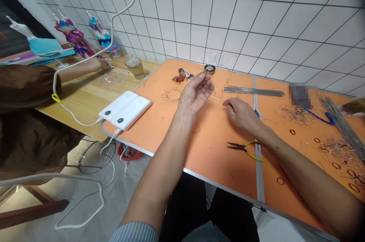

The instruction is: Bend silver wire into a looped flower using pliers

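Observation:
Raised over the orange table (211,158), my left hand (196,92) pinches a thin bent wire (216,59) whose loops stand up above the fingertips. My right hand (241,113) is closed at the end of a thin straight wire (217,103) that runs toward my left hand. Yellow-handled pliers (248,150) lie with their jaws apart below my right hand. A bundle of straight grey wires (253,91) rests behind it. Beyond my left hand is a black roll (210,69), and a ring of looped wire (170,94) lies left of it.
Keys (186,75) lie at the back. White power banks (125,109) with cables sit at the left edge. Wire scraps (339,147) and dark rings (336,165) are at the right. On the wooden table (85,99), a person's hand (98,64) works near a lidded glass (135,68).

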The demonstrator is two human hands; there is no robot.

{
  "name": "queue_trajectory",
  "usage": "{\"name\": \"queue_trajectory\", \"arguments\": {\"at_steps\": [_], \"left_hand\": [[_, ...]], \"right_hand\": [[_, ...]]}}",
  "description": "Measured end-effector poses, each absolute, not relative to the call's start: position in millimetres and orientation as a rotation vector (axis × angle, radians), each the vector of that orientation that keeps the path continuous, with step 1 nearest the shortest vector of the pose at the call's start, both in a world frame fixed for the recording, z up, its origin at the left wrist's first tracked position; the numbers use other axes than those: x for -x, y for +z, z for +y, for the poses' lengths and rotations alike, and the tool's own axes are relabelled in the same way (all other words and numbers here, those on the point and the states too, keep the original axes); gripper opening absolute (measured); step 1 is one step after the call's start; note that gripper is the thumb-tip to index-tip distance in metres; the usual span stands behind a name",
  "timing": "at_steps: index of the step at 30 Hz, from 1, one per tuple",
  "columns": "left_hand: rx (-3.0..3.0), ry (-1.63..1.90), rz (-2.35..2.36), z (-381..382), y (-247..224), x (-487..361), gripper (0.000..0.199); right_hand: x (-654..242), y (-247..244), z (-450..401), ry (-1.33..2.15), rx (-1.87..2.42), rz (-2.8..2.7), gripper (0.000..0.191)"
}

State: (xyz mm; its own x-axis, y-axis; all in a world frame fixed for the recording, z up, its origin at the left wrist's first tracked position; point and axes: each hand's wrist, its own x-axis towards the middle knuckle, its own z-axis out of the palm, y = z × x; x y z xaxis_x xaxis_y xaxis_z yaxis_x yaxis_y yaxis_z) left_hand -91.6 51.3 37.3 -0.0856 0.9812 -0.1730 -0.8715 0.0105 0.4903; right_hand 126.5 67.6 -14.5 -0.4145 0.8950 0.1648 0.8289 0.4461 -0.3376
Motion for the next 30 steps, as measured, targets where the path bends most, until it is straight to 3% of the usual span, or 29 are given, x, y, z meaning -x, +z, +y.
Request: {"name": "queue_trajectory", "arguments": {"at_steps": [7,14,21,30], "left_hand": [[-0.406,1.423,0.629,45.4,34.9,75.6,0.018],[-0.597,1.225,0.676,38.0,27.0,56.8,0.019],[-0.781,1.001,0.751,31.3,17.8,45.6,0.022],[-0.848,0.920,0.864,25.7,10.8,34.2,0.009]], "right_hand": [[-190.1,15.6,15.9,0.387,1.548,-2.067,0.016],[-214.3,35.3,-11.7,0.373,1.517,-1.782,0.019],[-220.8,33.2,-19.7,0.080,1.316,-1.935,0.012],[-223.8,26.2,-24.3,-0.216,1.291,-2.145,0.025]]}}
